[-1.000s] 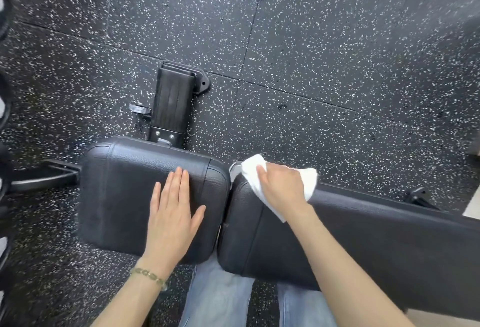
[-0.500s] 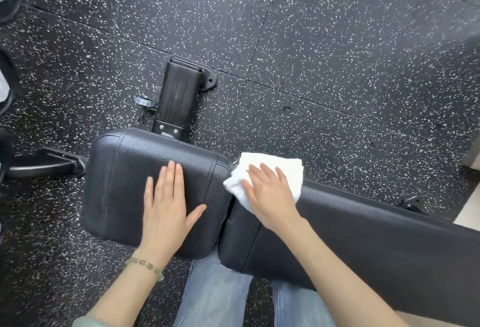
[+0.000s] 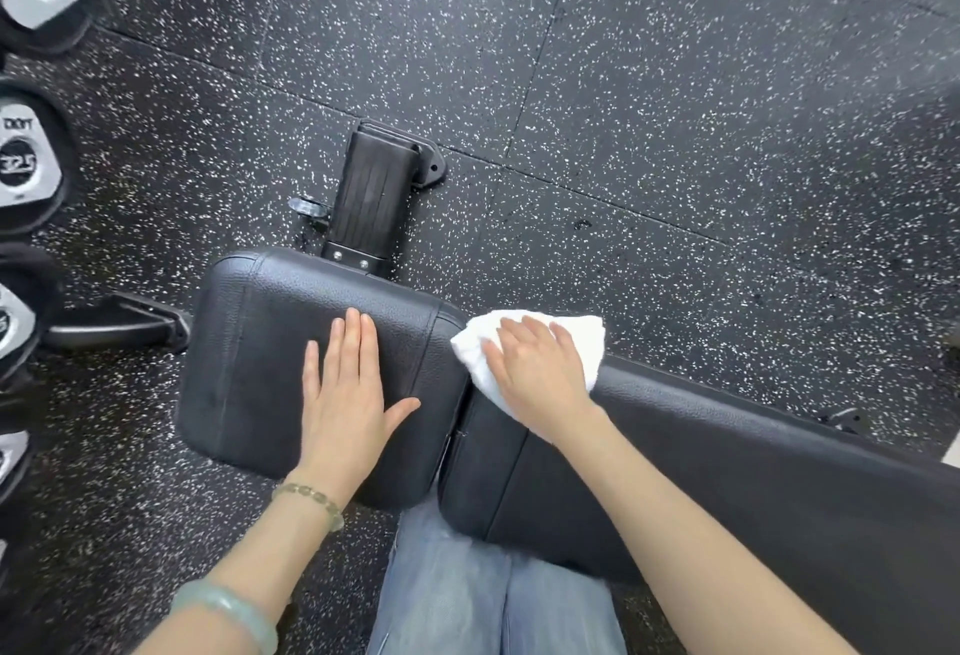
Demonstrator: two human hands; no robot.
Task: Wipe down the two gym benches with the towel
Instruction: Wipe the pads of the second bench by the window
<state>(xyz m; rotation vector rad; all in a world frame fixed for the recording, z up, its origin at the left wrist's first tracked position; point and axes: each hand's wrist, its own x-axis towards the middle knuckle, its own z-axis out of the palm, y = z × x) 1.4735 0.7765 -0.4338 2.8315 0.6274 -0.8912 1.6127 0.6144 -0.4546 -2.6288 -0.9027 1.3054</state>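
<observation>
- Where the seat pad [image 3: 260, 353] meets the back pad [image 3: 727, 472], one white towel [image 3: 584, 342], bunched, lies on the far corner of the back pad. Its left tip reaches over the gap between the pads, and its far edge hangs over the pad's rim above the floor.
- Right hand [image 3: 540, 384]: palm down on the towel, fingers [image 3: 563, 342] straight and slightly fanned. They press the cloth flat and are not curled round it.
- Left hand [image 3: 348, 410]: palm down on the bare seat pad, well apart from the towel. The fingers [image 3: 358, 342] are straight and close together, the thumb is spread to the right, and the hand holds nothing.
- Seat pad: black textured upholstery with rounded corners and a stitched seam near each end.
- Back pad: same black upholstery, running off toward the lower right of the view.
- Frame post [image 3: 371, 202]: black and ribbed, emerging from behind the far edge of the seat pad, with a small knob [image 3: 309, 207] just to its left.
- Frame leg [image 3: 119, 327]: black, lying on the floor to the left of the seat pad.
- Floor [image 3: 675, 108]: black rubber tiles flecked with white, seams visible.
- Dumbbells [image 3: 26, 160]: a row along the left edge of the view with silver end caps. One cap reads 32.5.
- Left forearm: one beaded bracelet [image 3: 311, 496] at the wrist and one pale green bangle [image 3: 228, 607] farther up.
- Blue jeans [image 3: 467, 597]: the person's legs, seen below the near edges of both pads.
</observation>
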